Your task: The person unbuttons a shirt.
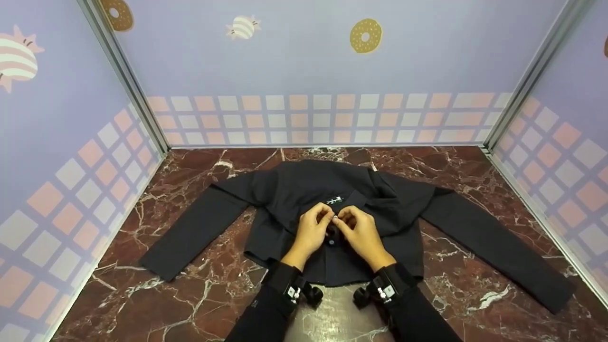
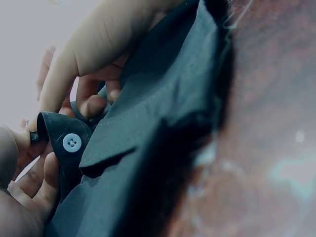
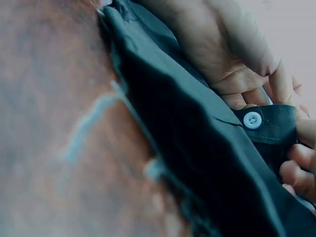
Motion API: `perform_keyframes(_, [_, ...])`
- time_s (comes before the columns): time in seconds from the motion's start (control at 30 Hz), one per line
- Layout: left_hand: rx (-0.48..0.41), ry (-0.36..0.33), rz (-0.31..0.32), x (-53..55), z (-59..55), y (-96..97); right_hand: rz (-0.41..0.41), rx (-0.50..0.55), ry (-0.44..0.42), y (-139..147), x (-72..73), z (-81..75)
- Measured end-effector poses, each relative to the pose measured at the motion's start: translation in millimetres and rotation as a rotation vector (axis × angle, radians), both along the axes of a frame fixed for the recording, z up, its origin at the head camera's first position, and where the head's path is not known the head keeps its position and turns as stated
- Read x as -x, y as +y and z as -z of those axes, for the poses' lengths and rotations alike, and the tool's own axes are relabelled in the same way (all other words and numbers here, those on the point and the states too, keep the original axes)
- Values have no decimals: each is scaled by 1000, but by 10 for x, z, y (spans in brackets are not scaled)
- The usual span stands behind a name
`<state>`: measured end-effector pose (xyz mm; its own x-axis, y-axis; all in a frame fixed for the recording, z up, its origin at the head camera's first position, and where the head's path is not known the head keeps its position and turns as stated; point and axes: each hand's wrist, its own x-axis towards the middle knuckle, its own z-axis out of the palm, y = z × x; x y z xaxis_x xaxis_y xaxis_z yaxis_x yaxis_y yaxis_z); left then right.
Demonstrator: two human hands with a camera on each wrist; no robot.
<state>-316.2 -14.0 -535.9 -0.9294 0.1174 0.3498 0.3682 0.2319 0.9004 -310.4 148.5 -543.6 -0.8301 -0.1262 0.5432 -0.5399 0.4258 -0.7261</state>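
Though dark, a pale-buttoned shirt.

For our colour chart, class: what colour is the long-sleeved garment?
The garment is black or charcoal, clearest in the head view.

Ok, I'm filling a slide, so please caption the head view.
Left hand and right hand pinch a dark shirt near its label, sleeves spread wide on a marbled surface.

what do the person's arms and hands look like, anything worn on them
Both arms wear black fabric sleeves. Each wrist carries a black band with a small white-and-silver piece and a rounded black knob. The left hand and right hand are bare, without gloves.
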Motion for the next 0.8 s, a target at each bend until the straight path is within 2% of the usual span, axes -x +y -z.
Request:
perform_keyframes(0.13, [0,-13,-7,-6,2,1,-18,92,-20,-5,2,7])
perform_keyframes(0.37, [22,-18,-16,-8,-14,9,-57,190,-244,1,3,-6])
perform_keyframes(0.47, [29,-21,-10,-8,-10,10,-68,200,-305,-9,-38,-77])
perform_keyframes(0.67, [35,-46,-21,-9,-6,8,-120,197,-315,-41,-206,-322])
perform_keyframes(0.8, [14,-70,-11,-10,-4,2,-112,180,-315,-49,-225,-357])
